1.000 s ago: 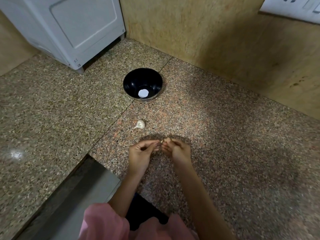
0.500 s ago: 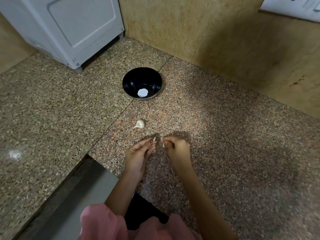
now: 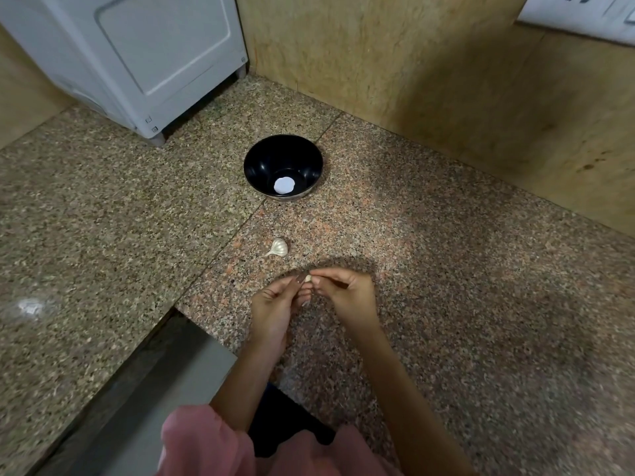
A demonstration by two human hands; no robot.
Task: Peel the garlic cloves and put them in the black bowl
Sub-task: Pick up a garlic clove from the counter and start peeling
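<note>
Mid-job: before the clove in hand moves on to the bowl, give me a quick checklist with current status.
1. Grip: clove pinched between fingertips of left hand and right hand: ok.
2. Clove fully peeled: cannot tell, too small and partly covered.
3. Black bowl upright, mouth uncovered: ok.
4. Way from hands to bowl: only the garlic piece lies on the counter, slightly left of the line: ok.
5. White patch at the bowl's bottom, clove or glare: cannot tell.

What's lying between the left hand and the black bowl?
The head view shows one unpeeled garlic piece on the granite counter, between the black bowl and the left hand, touching neither.
</note>
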